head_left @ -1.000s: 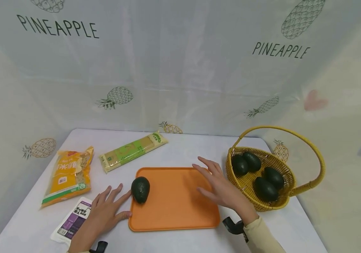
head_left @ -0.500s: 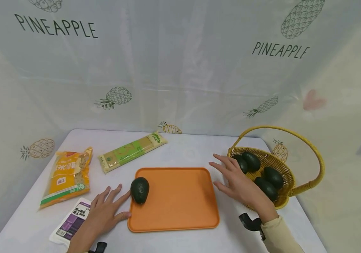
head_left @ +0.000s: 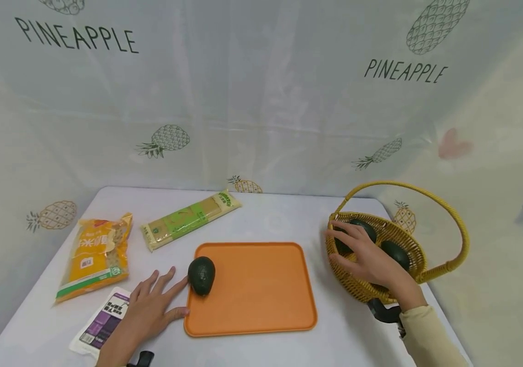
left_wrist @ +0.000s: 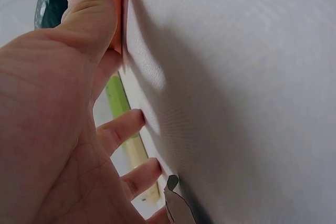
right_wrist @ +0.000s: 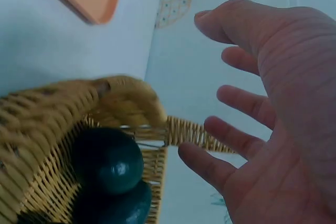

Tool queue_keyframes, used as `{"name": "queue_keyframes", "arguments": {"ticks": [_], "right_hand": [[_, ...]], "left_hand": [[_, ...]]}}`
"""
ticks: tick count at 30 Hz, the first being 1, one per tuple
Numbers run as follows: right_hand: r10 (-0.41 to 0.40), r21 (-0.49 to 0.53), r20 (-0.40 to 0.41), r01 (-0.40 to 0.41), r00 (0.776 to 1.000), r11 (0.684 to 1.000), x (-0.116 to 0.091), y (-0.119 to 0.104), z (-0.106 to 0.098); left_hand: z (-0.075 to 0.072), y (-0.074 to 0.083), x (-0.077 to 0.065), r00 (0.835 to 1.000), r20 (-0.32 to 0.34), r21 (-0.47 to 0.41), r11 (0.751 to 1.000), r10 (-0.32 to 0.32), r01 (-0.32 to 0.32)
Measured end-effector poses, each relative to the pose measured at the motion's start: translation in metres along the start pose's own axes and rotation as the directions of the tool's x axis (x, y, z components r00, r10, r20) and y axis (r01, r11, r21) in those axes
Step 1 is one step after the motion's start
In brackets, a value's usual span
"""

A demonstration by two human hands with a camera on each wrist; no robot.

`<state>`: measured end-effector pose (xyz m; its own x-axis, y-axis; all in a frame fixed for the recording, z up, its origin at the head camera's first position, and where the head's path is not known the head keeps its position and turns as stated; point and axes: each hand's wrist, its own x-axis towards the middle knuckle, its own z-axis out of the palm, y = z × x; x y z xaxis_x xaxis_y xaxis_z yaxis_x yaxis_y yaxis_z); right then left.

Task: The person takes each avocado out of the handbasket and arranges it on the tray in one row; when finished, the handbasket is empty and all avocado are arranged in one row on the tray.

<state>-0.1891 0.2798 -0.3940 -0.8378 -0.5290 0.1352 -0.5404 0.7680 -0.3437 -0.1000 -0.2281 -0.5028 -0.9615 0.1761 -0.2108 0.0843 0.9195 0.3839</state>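
An orange tray (head_left: 261,290) lies on the white table with one dark green avocado (head_left: 201,276) at its left edge. My left hand (head_left: 151,308) rests beside that edge, fingers spread, thumb and index fingertips right at the rim. My right hand (head_left: 371,257) is over the yellow wicker basket (head_left: 358,290), its fingers apart and holding nothing. Inside the basket are several avocados, two of them partly covered by the hand in the head view; one avocado (head_left: 395,255) shows right of it. In the right wrist view two avocados (right_wrist: 107,161) sit below the loosely extended fingers.
Left of the tray lie a yellow bag of grain (head_left: 96,255) and a white and purple packet (head_left: 103,321), partly under the left forearm. A green noodle packet (head_left: 191,219) lies behind the tray. The basket's tall handle (head_left: 461,229) arches up over its right side.
My right hand has moved right, from above the tray's right side to over the basket. My left hand has stayed beside the tray, and the avocado there has not moved.
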Motion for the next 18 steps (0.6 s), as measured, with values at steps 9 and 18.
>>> {"name": "queue_keyframes", "arguments": {"ticks": [9,18], "right_hand": [[-0.025,0.003,0.032,0.025,0.999,1.0,0.002,0.025,-0.01],[0.029,0.007,0.104,-0.03,0.994,1.0,0.007,0.041,-0.014]], "left_hand": [[-0.001,0.0,0.002,1.0,0.0,0.007,1.0,0.008,-0.008],[0.001,-0.002,0.0,1.0,-0.001,-0.008,1.0,0.004,-0.004]]}}
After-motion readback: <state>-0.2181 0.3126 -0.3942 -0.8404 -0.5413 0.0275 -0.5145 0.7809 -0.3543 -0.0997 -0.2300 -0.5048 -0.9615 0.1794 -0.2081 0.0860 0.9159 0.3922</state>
